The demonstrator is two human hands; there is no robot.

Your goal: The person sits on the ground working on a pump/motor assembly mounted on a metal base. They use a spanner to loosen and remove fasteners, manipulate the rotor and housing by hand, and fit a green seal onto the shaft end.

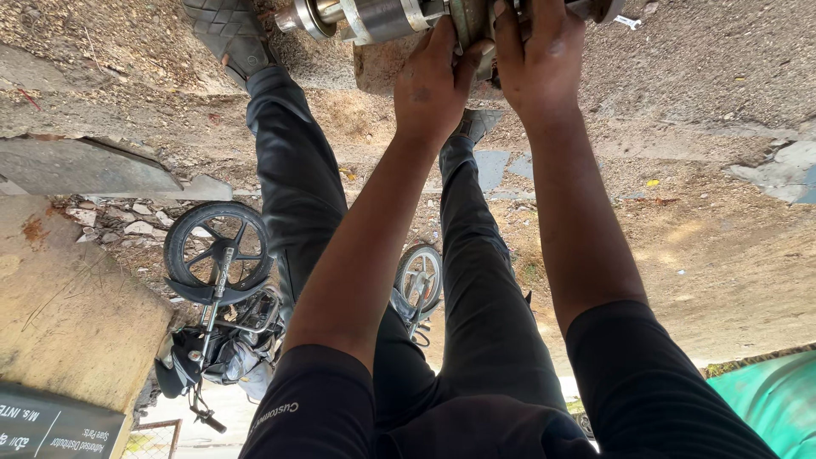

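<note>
At the top edge of the view, on the bare dusty ground (714, 102), my two hands meet on a metal motor part (382, 17), a grey cylindrical piece with a shaft end poking out to its left. My left hand (433, 81) is cupped against the underside of it, fingers curled over its rim and gripping; my right hand (544, 59) lies just beside, fingers wrapped over the same part and holding it too. The part sits on a small stone block (378, 68), close between my feet, with my left sandal (225, 34) just to its left. My legs in dark trousers (297, 178) run along both forearms, so the room between them is narrow. To the right the ground lies open up to a cracked grey slab (786, 170). Far left, a concrete slab (76, 297) borders the dirt, and two parked motorcycles (217, 289) stand well apart from my hands. A green sheet (765, 399) shows in the lower right corner.
</note>
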